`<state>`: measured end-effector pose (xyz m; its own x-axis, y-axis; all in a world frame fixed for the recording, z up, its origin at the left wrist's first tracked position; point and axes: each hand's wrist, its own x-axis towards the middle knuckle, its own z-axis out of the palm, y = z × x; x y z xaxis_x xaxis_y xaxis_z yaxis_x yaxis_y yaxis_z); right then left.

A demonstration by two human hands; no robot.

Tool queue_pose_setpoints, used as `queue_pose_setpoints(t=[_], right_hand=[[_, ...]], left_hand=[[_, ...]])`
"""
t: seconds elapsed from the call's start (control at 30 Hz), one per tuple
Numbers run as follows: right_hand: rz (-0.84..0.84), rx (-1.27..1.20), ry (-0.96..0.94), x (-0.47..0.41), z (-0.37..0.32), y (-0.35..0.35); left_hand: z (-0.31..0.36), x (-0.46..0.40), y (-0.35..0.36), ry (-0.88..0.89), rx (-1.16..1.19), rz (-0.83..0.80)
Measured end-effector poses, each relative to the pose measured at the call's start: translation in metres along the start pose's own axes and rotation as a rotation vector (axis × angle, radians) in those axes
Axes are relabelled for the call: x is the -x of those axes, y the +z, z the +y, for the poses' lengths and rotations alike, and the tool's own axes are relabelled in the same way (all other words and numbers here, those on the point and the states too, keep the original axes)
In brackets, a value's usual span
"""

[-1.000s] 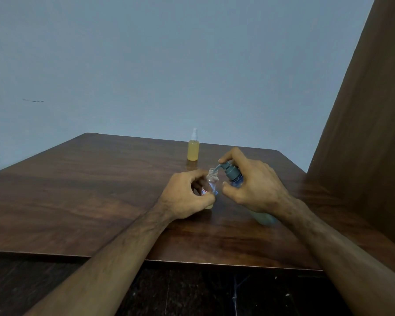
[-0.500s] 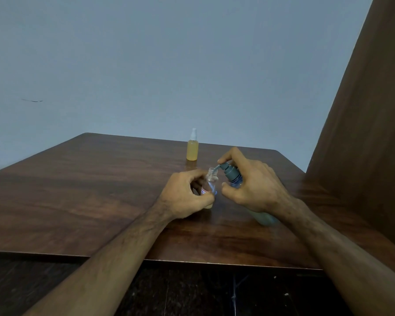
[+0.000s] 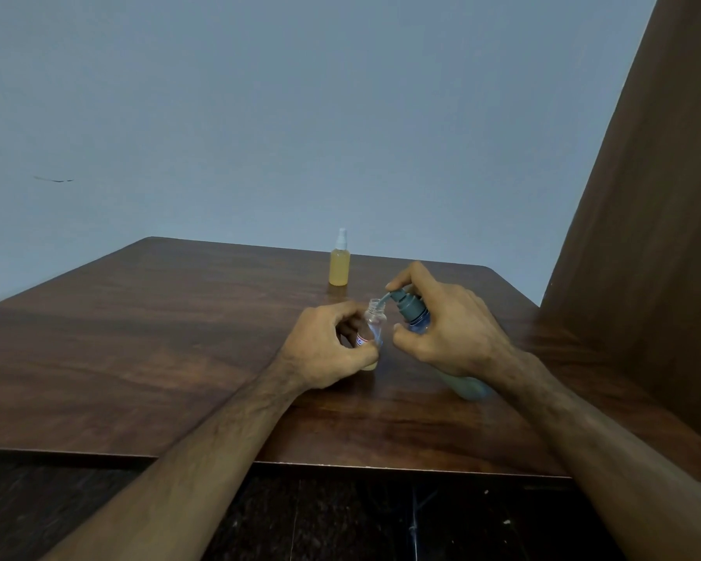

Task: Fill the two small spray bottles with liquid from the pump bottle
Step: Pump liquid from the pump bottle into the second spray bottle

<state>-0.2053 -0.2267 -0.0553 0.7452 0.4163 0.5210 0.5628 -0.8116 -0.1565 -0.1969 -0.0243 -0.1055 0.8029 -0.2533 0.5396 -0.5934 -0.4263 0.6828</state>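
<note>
Centre of frame: left hand [image 3: 324,350] grips the open spray bottle [image 3: 374,323], fingers curled round its lower body; it appears to rest on the bench [image 3: 138,338]. Right hand [image 3: 446,334] wraps the tilted pump bottle [image 3: 415,313], forefinger on the pump head, spout at the open neck.

Judgement: the small bottle is light, thin clear plastic, tips easily; hold low, as now. The pump bottle is heavier, probably slick if wet.

Behind, well apart: filled capped spray bottle [image 3: 339,263], yellow liquid. Nothing obstructs.
</note>
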Motion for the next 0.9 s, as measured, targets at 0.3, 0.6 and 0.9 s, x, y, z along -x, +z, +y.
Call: queue_pose_setpoints(t=[0.3,0.6,0.9], right_hand=[[0.014,0.003,0.004,0.0005,0.0009,-0.001],[0.067,-0.024,0.005,0.0026,0.0025,-0.001],[0.076,-0.033,-0.001,0.0028,0.0022,0.0006]], left_hand=[[-0.001,-0.0001,0.0006,-0.001,0.011,0.011],[-0.0029,0.0001,0.0029,-0.001,0.042,0.013],[-0.0019,0.0005,0.0028,-0.005,0.025,0.018]])
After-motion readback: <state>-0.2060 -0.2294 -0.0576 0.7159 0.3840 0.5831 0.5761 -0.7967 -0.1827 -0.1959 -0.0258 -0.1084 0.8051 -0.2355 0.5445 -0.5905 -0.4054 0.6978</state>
